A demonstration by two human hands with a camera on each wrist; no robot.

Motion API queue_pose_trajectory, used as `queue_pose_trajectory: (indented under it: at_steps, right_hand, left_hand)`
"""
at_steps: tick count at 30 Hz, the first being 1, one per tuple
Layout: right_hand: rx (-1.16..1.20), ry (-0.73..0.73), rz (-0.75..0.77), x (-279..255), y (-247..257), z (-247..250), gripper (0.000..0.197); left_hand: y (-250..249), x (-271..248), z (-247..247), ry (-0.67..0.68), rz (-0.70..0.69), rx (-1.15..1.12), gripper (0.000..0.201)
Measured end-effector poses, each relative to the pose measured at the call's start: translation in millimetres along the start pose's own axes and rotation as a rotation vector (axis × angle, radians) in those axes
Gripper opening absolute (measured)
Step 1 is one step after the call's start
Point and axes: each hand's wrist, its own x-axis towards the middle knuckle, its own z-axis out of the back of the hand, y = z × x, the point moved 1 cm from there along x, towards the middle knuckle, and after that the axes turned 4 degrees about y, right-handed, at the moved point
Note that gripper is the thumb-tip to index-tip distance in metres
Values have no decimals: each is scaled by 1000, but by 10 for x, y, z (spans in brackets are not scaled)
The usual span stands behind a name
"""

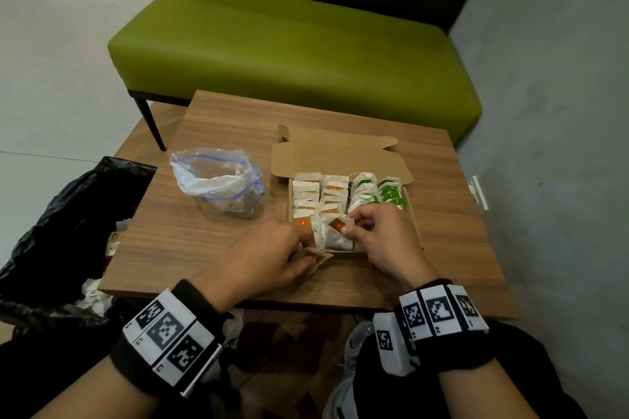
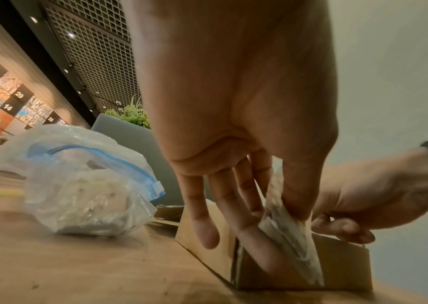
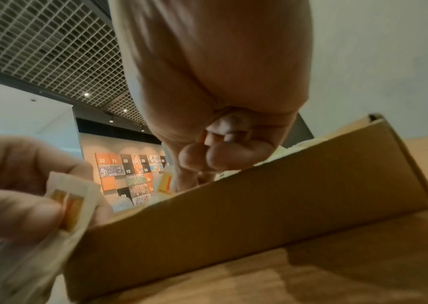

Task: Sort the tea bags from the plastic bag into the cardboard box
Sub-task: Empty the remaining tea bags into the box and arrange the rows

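Note:
An open cardboard box (image 1: 413,211) sits on the wooden table with rows of tea bags in it: orange-tagged ones (image 1: 321,196) on the left, green-tagged ones (image 1: 391,194) on the right. My left hand (image 1: 272,257) pinches a few white tea bags (image 2: 289,232) at the box's near left corner (image 2: 207,242). My right hand (image 1: 381,235) reaches into the box's near end, fingers curled and pinching an orange-tagged tea bag (image 1: 338,224). In the right wrist view the box wall (image 3: 259,205) hides most of that bag. A clear zip plastic bag (image 1: 218,180), with tea bags inside, stands left of the box.
A green bench (image 1: 289,44) stands behind the table. A black rubbish bag (image 1: 58,231) lies at the table's left edge. A grey wall runs along the right. Bare wood (image 1: 459,248) lies right of the box.

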Motion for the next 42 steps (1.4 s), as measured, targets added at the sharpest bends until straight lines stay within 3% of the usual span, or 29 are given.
queue_pose_trajectory:
  at_steps: [6, 9, 12, 16, 20, 22, 25, 29, 34, 39, 42]
  right_hand:
    - [25, 40, -4, -6, 39, -11, 14]
    - [-121, 40, 6, -60, 93, 4, 5]
    - [-216, 13, 31, -99, 132, 13, 24]
    - [-130, -17, 31, -99, 126, 28, 36]
    - [56, -79, 40, -113, 107, 91, 32]
    - [207, -81, 83, -156, 166, 120, 26]
    - [358, 74, 121, -232, 299, 84, 18]
    - [305, 114, 141, -233, 356, -56, 2]
    - [274, 129, 155, -199, 353, -113, 3]
    - [126, 18, 155, -142, 296, -134, 23]
    - [85, 65, 135, -137, 299, -161, 14]
  left_hand:
    - [16, 12, 46, -32, 67, -38, 13]
    - [44, 5, 103, -120, 145, -97, 5]
    - [112, -1, 141, -204, 232, -257, 7]
    - [119, -2, 156, -281, 275, -572, 4]
    - [94, 8, 162, -306, 262, -670, 5]
    - [90, 21, 155, -287, 249, -677, 7]
    - [55, 31, 148, -243, 206, -678, 13]
    - [77, 47, 124, -227, 208, -672, 19]
    - [100, 76, 74, -255, 226, -568, 15]
    - [154, 86, 109, -376, 289, -369, 30]
    - [196, 67, 124, -384, 298, -342, 33]
